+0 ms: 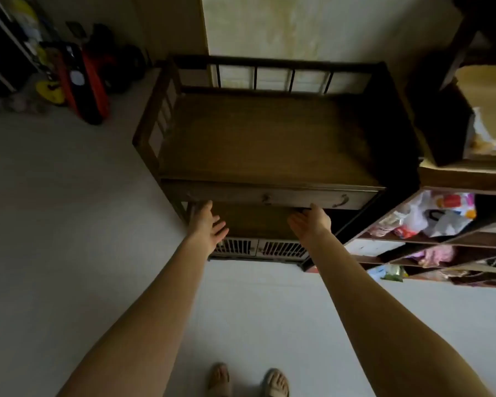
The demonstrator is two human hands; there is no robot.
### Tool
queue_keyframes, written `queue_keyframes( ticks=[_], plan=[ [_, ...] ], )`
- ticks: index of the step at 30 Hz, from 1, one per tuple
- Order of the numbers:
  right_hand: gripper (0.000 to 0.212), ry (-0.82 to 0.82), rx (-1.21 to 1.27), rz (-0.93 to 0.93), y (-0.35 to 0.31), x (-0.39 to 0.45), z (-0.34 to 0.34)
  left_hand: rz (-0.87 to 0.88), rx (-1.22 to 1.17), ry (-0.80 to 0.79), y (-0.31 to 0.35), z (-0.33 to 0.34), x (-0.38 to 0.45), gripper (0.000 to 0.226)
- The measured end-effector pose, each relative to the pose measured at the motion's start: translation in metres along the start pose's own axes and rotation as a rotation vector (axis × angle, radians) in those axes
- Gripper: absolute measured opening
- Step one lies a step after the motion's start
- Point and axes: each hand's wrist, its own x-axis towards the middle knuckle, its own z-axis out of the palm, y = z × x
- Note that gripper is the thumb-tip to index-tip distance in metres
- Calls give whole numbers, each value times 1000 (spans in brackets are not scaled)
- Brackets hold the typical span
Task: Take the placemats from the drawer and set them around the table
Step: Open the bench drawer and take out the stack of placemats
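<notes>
A dark wooden cabinet (269, 138) with a railed top stands against the wall in front of me. Its wide drawer (269, 194) sits just under the top, shut or nearly so, with a small knob at the middle and a curved handle to the right. My left hand (208, 226) reaches palm up beneath the drawer's left end, fingers apart. Under the drawer's right half, my right hand (311, 222) is also palm up, its fingertips touching the lower edge. No placemats are visible.
An open shelf unit (441, 239) stuffed with bags and cloths stands at the right. Red and black gear and a yellow object (78, 81) lean in the far left corner. Pale floor (69, 224) spreads around me, and my sandalled feet show below.
</notes>
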Motion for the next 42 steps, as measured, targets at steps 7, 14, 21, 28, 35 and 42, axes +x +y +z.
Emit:
queue_keyframes(
  ticks=[7,14,21,28,35,42],
  plan=[
    [56,-86,457,93,21,65,24,-63,-464,-28,-5,22,59,63],
    [39,-233,680,79,25,71,29,-56,-664,-99,-10,32,67,70],
    [51,-172,583,81,36,63,12,-64,-677,-119,-25,20,50,82],
    [50,-117,533,107,59,27,-23,-97,-696,-93,-51,-4,17,84],
    [55,-111,570,144,84,-3,-49,-73,-706,-69,-75,-25,-15,88],
    [69,-192,433,97,78,-43,-53,-44,-322,-68,-66,-6,-48,64]
  ],
)
